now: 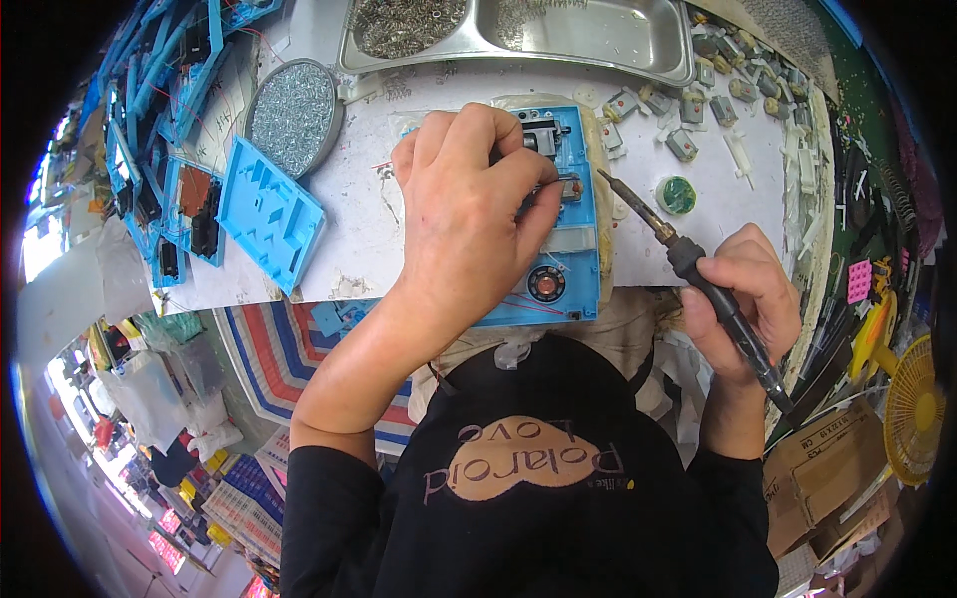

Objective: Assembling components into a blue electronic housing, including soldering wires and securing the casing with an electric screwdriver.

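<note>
Right grip (pixel 750 297) clasping soldering iron (pixel 689 259), left grip (pixel 464 204) partly hiding blue casing (pixel 581 213), hold unclear, motors (pixel 682 146), metal tray (pixel 588 42) beyond

A black top (pixel 399 538), with black sleeves (pixel 334 503) ending well short of the bare hands (pixel 464 199). Below the hands, its front bears a tan, rounded-lobed print (pixel 538 466), dark curved lettering (pixel 464 462) and a tiny yellow mark (pixel 631 484).

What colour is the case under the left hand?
The case is bright blue, best seen in the head view.
</note>
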`<state>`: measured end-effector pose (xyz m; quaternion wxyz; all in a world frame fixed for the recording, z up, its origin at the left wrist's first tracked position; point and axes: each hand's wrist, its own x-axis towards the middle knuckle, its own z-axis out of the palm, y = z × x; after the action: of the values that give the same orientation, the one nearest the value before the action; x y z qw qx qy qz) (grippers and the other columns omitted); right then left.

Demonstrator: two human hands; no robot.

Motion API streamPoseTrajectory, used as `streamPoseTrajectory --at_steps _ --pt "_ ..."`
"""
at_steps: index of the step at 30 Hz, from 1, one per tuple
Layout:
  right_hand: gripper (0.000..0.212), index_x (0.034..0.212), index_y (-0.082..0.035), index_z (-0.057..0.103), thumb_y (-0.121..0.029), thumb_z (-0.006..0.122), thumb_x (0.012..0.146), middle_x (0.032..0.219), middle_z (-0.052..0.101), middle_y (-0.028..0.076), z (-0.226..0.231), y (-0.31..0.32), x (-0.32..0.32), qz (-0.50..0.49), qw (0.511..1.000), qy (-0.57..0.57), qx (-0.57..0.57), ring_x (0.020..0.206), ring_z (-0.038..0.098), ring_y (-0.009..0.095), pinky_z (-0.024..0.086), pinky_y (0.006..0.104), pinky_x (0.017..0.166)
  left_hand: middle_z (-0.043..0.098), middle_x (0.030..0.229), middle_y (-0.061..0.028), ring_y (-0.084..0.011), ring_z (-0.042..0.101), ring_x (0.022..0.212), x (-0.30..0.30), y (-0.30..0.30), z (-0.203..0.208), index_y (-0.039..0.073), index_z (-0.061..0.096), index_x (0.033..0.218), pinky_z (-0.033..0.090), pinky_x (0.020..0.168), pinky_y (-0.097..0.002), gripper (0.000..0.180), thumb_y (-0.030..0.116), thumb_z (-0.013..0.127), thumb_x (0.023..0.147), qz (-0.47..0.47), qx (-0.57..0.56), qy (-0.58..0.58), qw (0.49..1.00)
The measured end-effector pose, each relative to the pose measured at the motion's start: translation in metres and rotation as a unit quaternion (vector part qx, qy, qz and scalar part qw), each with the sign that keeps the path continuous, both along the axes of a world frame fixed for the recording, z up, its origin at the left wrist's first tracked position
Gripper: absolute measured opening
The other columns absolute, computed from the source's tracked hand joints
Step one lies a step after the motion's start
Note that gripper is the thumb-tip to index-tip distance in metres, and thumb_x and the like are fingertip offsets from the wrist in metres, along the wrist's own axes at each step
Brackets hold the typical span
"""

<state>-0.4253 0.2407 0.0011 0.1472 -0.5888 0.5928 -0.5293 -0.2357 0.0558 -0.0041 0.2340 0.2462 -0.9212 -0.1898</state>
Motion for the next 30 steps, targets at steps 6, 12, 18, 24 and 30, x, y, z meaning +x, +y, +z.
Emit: streamPoseTrajectory --at_steps 6,12,18,24,30 --pt "0.029 0.104 0.000 0.068 0.002 0.078 0.077 0.075 0.062 0.008 -0.0021 0.0033 -0.0018 -0.011 1.000 -0.002 -0.005 0.065 0.055 0.019 0.041 0.0297 0.060 0.055 0.093 -0.0036 -0.0246 0.053 0.091 0.0000 -0.0005 0.0025 0.010 0.075 0.085 0.038 0.085 -0.0393 0.015 0.011 0.082 0.071 -0.003 -0.007 0.000 1.000" --pt "0.028 0.103 0.000 0.068 0.002 0.078 0.078 0.074 0.062 0.008 -0.0029 0.0025 -0.0028 -0.011 1.000 -0.003 -0.011 0.065 0.055 0.018 0.040 0.0290 0.060 0.055 0.093 -0.0035 -0.0245 0.053 0.090 0.0002 -0.0006 0.0039 0.010 0.076 0.085 0.038 0.085 -0.0392 0.015 0.011 0.083 0.071 -0.005 -0.011 0.001 1.000" --pt "0.028 0.104 0.000 0.067 0.002 0.078 0.079 0.075 0.062 0.008 -0.0019 0.0032 -0.0025 -0.011 1.000 -0.001 -0.007 0.066 0.055 0.019 0.041 0.0294 0.060 0.055 0.093 -0.0035 -0.0245 0.053 0.090 0.0009 -0.0003 0.0048 0.011 0.076 0.085 0.038 0.085 -0.0391 0.015 0.010 0.083 0.072 -0.006 -0.012 -0.001 1.000" --pt "0.029 0.105 0.000 0.067 0.001 0.078 0.079 0.075 0.062 0.008 -0.0028 0.0031 -0.0023 -0.011 1.000 -0.003 -0.006 0.066 0.055 0.019 0.041 0.0296 0.060 0.055 0.093 -0.0034 -0.0244 0.053 0.090 0.0009 -0.0004 0.0043 0.011 0.076 0.086 0.038 0.085 -0.0392 0.015 0.011 0.083 0.072 -0.007 -0.011 -0.002 1.000" --pt "0.029 0.105 0.000 0.067 0.002 0.078 0.078 0.075 0.062 0.008 -0.0028 0.0043 -0.0027 -0.012 1.000 -0.005 0.001 0.066 0.055 0.019 0.041 0.0298 0.060 0.055 0.094 -0.0033 -0.0242 0.053 0.091 0.0017 -0.0002 0.0034 0.011 0.077 0.087 0.038 0.085 -0.0391 0.016 0.012 0.084 0.072 -0.005 -0.007 0.003 1.000"
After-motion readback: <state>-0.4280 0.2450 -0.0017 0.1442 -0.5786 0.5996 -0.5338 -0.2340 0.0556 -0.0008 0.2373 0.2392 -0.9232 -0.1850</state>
